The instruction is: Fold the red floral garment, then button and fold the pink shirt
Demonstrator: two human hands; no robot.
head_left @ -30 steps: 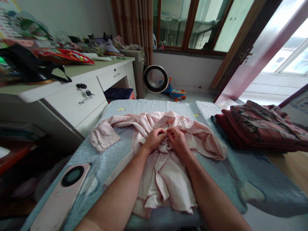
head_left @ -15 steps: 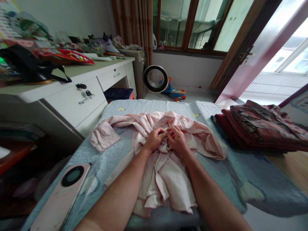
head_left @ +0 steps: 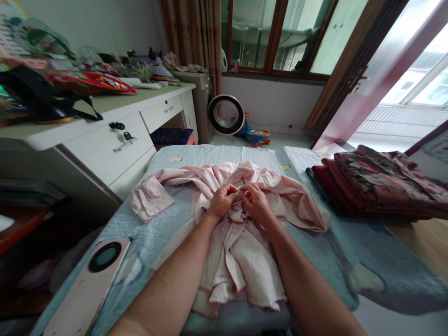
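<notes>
Left hand point(head_left: 220, 204): fingers curled tight, thumb and fingertips pinching a bunched fold of the pink shirt point(head_left: 241, 242) at its front opening, just short of the collar.
Right hand point(head_left: 257, 202): closed the same way on the facing edge of the opening, fingertips touching those of the left hand; the exact point gripped is hidden between the knuckles.
Pink shirt: spread front-up on the blue quilt point(head_left: 168, 224), directly at 12 o'clock from the person, hem toward the body, collar away. One sleeve point(head_left: 150, 198) runs out to 10 o'clock with its cuff folded flat; the other lies rumpled toward 2 o'clock.
Buttons: a row of small ones shows below the hands on the placket; whether one sits between the fingers I cannot tell.
Phone point(head_left: 89, 284): pale pink, round dark camera ring, lying on the quilt at 8 o'clock, close to the edge.
Folded clothes point(head_left: 378, 184): dark red patterned stack at 2 o'clock, well apart from the shirt.
Desk point(head_left: 105, 135): white, drawers with keys, cluttered top, at 10 o'clock.
Risk: the cloth under the hands is heavily gathered, so a pull could catch the wrong layer and mismatch the two front edges; a sliding forearm could drag the hem off the near edge or nudge the phone over the side.
</notes>
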